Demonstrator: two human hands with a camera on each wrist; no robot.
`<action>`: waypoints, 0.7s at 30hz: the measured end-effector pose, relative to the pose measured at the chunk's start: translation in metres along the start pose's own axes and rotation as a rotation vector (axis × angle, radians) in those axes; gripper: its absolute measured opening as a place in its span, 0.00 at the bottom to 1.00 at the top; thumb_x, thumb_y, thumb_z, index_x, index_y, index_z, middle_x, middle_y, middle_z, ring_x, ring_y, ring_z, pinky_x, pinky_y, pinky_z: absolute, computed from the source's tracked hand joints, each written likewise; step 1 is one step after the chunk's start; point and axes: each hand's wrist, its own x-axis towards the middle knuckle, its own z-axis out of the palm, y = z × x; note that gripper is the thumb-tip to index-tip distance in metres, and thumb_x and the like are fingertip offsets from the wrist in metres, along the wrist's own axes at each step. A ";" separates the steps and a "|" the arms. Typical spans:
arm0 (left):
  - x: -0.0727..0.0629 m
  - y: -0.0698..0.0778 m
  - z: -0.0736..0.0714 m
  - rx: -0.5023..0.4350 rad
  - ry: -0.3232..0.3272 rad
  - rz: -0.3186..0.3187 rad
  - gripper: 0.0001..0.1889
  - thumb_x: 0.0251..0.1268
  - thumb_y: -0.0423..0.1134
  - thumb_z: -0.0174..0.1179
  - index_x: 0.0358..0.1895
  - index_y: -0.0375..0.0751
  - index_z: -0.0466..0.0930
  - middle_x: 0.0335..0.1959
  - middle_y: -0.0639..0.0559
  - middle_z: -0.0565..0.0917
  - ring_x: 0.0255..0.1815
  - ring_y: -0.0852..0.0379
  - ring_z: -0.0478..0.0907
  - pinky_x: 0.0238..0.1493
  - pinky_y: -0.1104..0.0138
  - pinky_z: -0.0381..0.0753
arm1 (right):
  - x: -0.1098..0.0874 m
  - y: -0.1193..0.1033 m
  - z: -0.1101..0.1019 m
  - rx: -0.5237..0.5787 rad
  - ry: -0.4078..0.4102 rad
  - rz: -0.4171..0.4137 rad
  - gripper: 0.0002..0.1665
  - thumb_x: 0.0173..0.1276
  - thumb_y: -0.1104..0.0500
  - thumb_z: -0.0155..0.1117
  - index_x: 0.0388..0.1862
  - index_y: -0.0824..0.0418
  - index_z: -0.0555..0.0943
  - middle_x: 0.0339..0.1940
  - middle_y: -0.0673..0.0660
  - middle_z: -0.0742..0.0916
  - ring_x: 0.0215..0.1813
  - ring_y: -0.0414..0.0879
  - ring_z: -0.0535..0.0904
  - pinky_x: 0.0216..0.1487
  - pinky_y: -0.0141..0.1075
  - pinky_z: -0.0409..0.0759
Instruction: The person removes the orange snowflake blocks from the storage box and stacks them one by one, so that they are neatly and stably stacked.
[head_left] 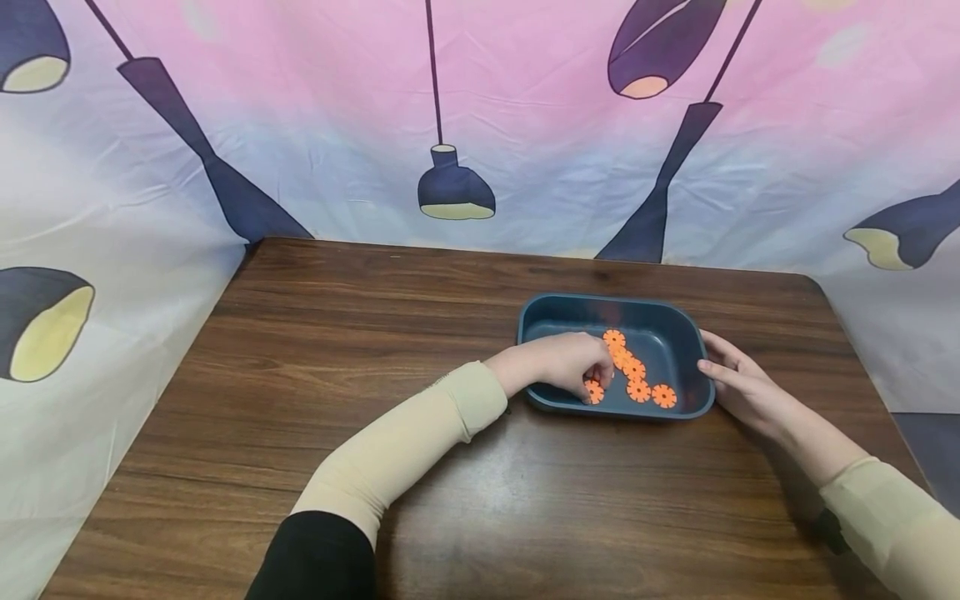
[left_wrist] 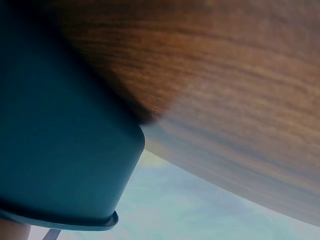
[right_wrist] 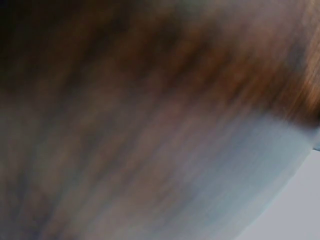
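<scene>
A dark blue-teal plastic bin (head_left: 570, 308) sits on the table, its outer wall (left_wrist: 65, 135) filling the left of the left wrist view. Several orange notched building discs (head_left: 638, 390) lie on its floor, some overlapping in a slanting row. My left hand (head_left: 573, 362) reaches over the bin's left side, fingers curled down, and pinches an orange notched disc (head_left: 594, 392) near the front wall. At the right end, my right hand (head_left: 746, 387) holds the bin, thumb at the rim and fingers along the outside. The right wrist view is blurred and shows neither hand nor bin.
The brown wood-grain table (head_left: 360, 317) extends around the bin, with its back edge close behind. A printed cloth (head_left: 360, 125) with lamp drawings hangs beyond the table at the back and sides.
</scene>
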 end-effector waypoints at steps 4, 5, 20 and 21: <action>0.001 0.000 -0.001 0.005 -0.006 -0.003 0.10 0.64 0.36 0.77 0.43 0.44 0.85 0.41 0.53 0.84 0.40 0.61 0.76 0.45 0.75 0.77 | 0.000 0.000 0.000 -0.001 0.006 0.007 0.26 0.86 0.65 0.46 0.75 0.43 0.65 0.67 0.39 0.80 0.66 0.29 0.79 0.62 0.24 0.80; 0.001 0.000 -0.002 0.006 -0.008 -0.006 0.10 0.64 0.36 0.77 0.43 0.44 0.85 0.40 0.54 0.84 0.39 0.61 0.76 0.44 0.75 0.77 | 0.000 -0.001 0.000 -0.002 0.008 0.009 0.26 0.86 0.65 0.46 0.75 0.42 0.65 0.67 0.39 0.80 0.66 0.29 0.79 0.62 0.24 0.80; -0.016 0.003 -0.025 -0.129 0.051 -0.022 0.05 0.71 0.28 0.68 0.39 0.43 0.86 0.35 0.52 0.86 0.37 0.60 0.82 0.42 0.75 0.81 | -0.002 -0.001 0.000 -0.031 0.013 0.025 0.27 0.87 0.63 0.47 0.77 0.43 0.62 0.68 0.37 0.78 0.66 0.27 0.78 0.62 0.22 0.79; -0.018 0.002 -0.027 -0.142 0.063 -0.020 0.04 0.71 0.29 0.69 0.39 0.43 0.86 0.35 0.52 0.87 0.38 0.60 0.82 0.43 0.74 0.81 | -0.002 -0.001 0.000 -0.035 0.013 0.025 0.27 0.87 0.63 0.47 0.78 0.44 0.61 0.68 0.37 0.78 0.66 0.27 0.78 0.62 0.22 0.79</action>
